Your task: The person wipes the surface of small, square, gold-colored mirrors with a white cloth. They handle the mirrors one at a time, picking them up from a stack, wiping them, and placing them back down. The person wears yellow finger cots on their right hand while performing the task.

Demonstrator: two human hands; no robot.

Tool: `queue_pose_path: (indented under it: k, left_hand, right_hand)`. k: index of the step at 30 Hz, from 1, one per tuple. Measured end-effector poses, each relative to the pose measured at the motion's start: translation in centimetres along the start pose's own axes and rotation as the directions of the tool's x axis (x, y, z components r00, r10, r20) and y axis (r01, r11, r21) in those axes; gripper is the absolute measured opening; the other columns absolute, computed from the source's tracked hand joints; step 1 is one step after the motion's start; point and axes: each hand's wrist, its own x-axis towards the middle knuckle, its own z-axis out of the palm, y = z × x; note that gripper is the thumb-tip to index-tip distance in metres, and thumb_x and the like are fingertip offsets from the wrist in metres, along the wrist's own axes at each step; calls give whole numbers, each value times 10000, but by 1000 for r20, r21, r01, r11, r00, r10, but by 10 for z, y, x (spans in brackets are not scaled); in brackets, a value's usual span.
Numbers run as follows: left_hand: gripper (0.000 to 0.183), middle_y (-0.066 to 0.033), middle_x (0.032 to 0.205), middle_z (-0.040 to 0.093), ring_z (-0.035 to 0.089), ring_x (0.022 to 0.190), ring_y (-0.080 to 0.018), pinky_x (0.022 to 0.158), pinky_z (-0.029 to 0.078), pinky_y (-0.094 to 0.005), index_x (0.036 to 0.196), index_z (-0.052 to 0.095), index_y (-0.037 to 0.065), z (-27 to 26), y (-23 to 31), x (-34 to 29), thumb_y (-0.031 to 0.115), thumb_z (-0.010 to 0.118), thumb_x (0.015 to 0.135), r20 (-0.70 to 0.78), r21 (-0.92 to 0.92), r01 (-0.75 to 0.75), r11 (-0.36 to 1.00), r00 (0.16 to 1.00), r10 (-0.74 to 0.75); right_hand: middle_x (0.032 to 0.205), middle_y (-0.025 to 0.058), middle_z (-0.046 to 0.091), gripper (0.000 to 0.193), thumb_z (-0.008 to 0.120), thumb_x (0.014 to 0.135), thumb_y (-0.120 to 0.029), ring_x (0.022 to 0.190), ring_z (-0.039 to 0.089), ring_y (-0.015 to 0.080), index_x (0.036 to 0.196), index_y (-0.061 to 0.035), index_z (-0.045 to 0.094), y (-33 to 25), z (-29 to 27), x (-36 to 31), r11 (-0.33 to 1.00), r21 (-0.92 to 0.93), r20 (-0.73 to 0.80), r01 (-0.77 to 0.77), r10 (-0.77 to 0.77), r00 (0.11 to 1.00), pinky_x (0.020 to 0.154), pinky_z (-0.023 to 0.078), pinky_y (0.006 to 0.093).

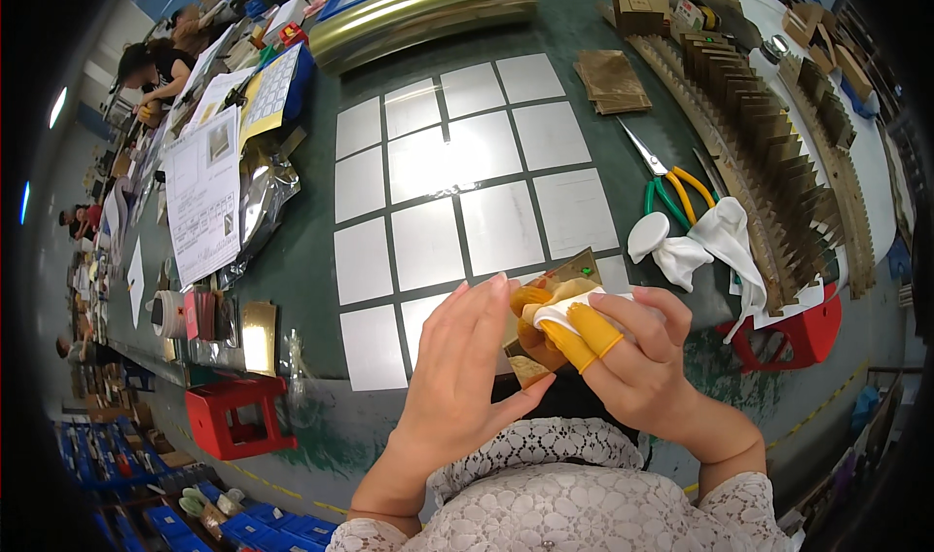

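A small, shiny gold plate (576, 266) is held tilted in front of my body, over the near table edge. My left hand (455, 372) grips its left side, with long straight fingers along the upper part and the thumb at the lower corner. Pressed against the plate's face is a bunched white cloth (561, 312), pinched in my right hand (637, 353). Yellow finger cots (582, 340) cover two fingers of that hand. The fingers partly hide the plate, which mirrors the yellow cots.
Rows of whitish rectangular plates (423, 246) lie on the green table (321, 260). To the right are pliers (671, 182), white cloths (725, 241), gold sheets (611, 80) and racks of upright plates (769, 163). Papers (202, 197) lie left; a gold roll (428, 17) lies behind. Red stools (233, 416) stand below.
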Motion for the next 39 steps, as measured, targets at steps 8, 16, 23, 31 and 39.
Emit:
queue_pose_path:
  k: [8,16,23,31,39]
  left_hand:
    - [1076,-183,1263,542,522,1174,-335,1004,365,-458,1467,238,-16,2,2,0,118,867,604,-7,-8,-4,1000,1000,4]
    - [1065,-177,1265,549,527,1171,-327,1014,364,-455,1461,251,-21,2,3,-1,130,866,605,3,3,21,1000,1000,-21]
    - [1059,-177,1260,558,530,1163,-325,1022,362,-453,1449,265,-40,0,2,-2,145,872,601,-5,22,21,1000,1000,-21]
    - [1058,-169,1256,565,532,1166,-317,1024,359,-449,1446,274,-38,2,4,-3,149,874,596,13,-16,4,1000,1000,-4]
    - [1090,-165,1254,564,523,1175,-309,1023,357,-438,1463,243,-22,3,6,-2,141,874,590,30,-49,18,999,999,-17]
  right_hand:
    - [1067,3,641,279,681,699,-125,1101,546,194,970,-70,719,1,1,-1,999,23,5,-27,27,1000,918,377,435]
    - [1050,6,643,264,682,697,-127,1094,547,198,953,-74,719,1,0,-7,999,32,23,-6,6,1000,917,376,437]
    - [1060,8,644,258,685,693,-129,1096,547,197,943,-80,720,-1,-1,-9,999,38,29,14,-15,999,922,373,442]
    - [1038,-8,644,255,694,681,-119,1088,552,195,932,-83,721,2,-1,-4,998,54,35,-12,11,999,915,379,435]
    - [941,-4,626,236,680,634,-129,1055,568,195,863,-84,711,7,-3,-3,1000,4,17,-10,10,1000,917,389,424]
